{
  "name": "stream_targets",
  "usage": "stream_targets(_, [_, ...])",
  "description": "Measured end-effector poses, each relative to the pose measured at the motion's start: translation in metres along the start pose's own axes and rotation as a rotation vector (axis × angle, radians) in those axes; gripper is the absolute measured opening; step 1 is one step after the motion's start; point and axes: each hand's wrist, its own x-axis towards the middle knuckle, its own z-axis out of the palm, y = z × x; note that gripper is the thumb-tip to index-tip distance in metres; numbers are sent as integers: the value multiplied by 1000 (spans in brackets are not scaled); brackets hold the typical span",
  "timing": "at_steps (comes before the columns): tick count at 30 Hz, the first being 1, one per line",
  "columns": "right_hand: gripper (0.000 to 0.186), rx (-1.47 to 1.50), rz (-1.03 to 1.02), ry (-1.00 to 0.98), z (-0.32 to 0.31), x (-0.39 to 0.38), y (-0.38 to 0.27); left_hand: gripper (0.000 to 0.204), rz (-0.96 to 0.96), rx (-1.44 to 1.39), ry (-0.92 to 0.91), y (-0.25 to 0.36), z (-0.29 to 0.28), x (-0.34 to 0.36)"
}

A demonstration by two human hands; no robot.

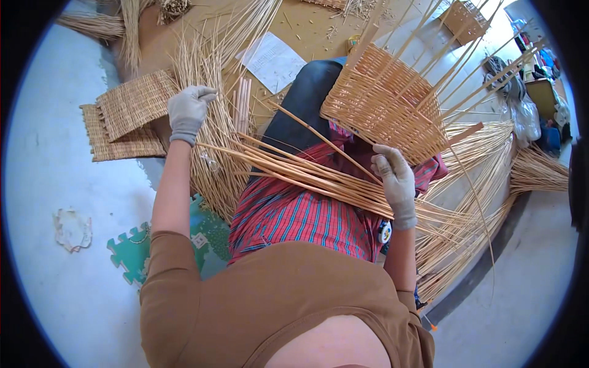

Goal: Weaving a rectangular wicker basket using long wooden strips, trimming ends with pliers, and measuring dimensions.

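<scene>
My left hand (189, 111), in a pale glove, is raised at left with fingers pinched; whatever it may hold is too small to make out. My right hand (391, 184), also gloved, has bent fingers just below the lower edge of a partly woven basket (383, 92) with long upright stakes; what they grip is unclear. A loose bundle of peeled rods (307, 181) lies across my lap on red checked cloth (294, 227), one rod slanting up to the left from beside my right hand. A small round tape measure (385, 230) sits below that hand.
Woven mats (132, 104), long pale reed bundles (472, 165) and a paper sheet (270, 61) lie around me. Green foam tiles (129, 251) are at lower left. Another basket (463, 23) and plastic bags (524, 116) sit at upper right.
</scene>
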Motion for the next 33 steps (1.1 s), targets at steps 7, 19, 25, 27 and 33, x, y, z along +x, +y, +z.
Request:
stream_targets(7, [22,-172,-40,12,5,-2,8,30,-9,177,-44,23,-14,-4])
stream_targets(19, [27,-287,-81,31,9,-8,3,30,-179,-62,-288,-20,-11,7])
stream_targets(25, [36,-145,-429,219,5,-34,-79,87,171,261,-274,7,-27,-3])
stream_targets(27, [40,-47,-766,400,2,-47,-108,84,153,183,-316,6,-35,-8])
stream_targets(33, [44,185,-1358,691,-12,-59,-180,46,-50,-72,-372,-6,-30,0])
